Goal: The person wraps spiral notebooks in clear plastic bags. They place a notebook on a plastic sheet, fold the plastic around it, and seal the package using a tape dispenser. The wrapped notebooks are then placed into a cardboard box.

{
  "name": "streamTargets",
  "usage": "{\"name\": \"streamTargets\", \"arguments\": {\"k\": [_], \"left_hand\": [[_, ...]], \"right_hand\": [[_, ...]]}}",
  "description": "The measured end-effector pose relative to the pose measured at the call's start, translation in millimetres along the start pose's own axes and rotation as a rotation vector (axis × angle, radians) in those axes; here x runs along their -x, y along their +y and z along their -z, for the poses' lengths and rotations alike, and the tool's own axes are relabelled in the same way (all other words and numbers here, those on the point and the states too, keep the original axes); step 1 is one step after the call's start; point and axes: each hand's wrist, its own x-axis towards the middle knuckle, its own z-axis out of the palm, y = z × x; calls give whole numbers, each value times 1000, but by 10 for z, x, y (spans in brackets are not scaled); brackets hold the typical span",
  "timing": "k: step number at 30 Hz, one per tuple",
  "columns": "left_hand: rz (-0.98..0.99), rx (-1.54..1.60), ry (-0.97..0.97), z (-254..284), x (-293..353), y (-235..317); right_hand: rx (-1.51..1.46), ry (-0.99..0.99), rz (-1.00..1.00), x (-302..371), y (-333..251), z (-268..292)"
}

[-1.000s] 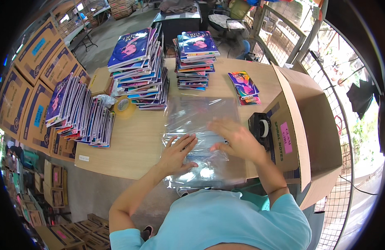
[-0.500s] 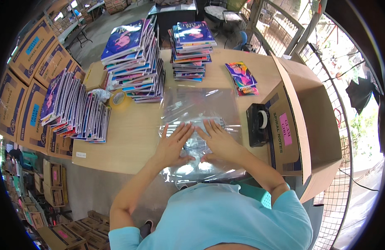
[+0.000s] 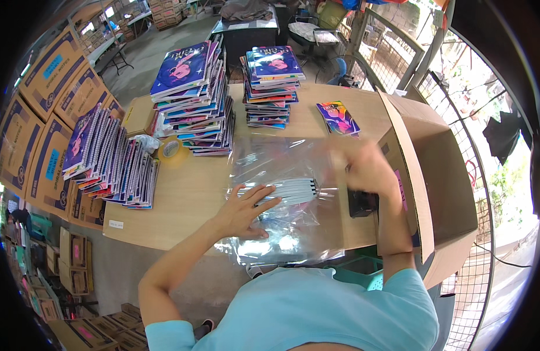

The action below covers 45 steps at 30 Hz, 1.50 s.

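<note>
On the wooden table [image 3: 188, 193], right in front of the person, lies a clear plastic bag [image 3: 281, 222] with a bundle of notebooks [image 3: 290, 188] inside, spines showing. The left hand [image 3: 243, 212] rests flat on the bag with fingers spread, pressing down just beside the bundle and gripping nothing. The right hand [image 3: 363, 169] is blurred, over a black tape dispenser [image 3: 362, 203] at the bag's right edge; I cannot tell whether it is holding anything or whether the fingers are closed.

Close on the right stands a large open cardboard box [image 3: 439, 193], its flap rising beside the right forearm and hemming in that side. At the far side of the table two tall stacks of colourful notebooks [image 3: 194, 93] and [image 3: 273, 82] stand side by side, with a single notebook [image 3: 339, 117] lying flat to their right. To the left a leaning row of spiral notebooks [image 3: 109, 161] fans out, and a roll of tape [image 3: 172, 149] sits between that row and the nearer stack. Beyond the table's left edge, brown cartons [image 3: 42, 117] are piled on the floor.
</note>
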Motion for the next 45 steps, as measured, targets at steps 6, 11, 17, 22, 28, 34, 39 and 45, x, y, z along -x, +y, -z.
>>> {"name": "streamTargets", "arguments": {"k": [6, 11, 17, 22, 28, 34, 39, 45], "left_hand": [[-141, 3, -108, 192, -154, -151], [-240, 2, -108, 158, -244, -295], [-261, 35, -220, 224, -332, -306], [-255, 43, -259, 147, -323, -280], [-208, 65, -219, 66, -374, -380], [-167, -30, -128, 193, -343, -203], [-52, 163, 36, -19, -231, 277], [272, 388, 201, -138, -312, 844]], "right_hand": [[214, -520, 46, 212, 593, -549], [-25, -615, 156, 65, 774, -753], [-206, -547, 188, -4, 667, -1047], [-200, -389, 335, -93, 586, -1126], [-247, -360, 339, -115, 664, -1292], [-308, -379, 297, -107, 742, -1375], [-320, -390, 342, -92, 690, -1360], [-272, -451, 347, -149, 635, -1313]]}}
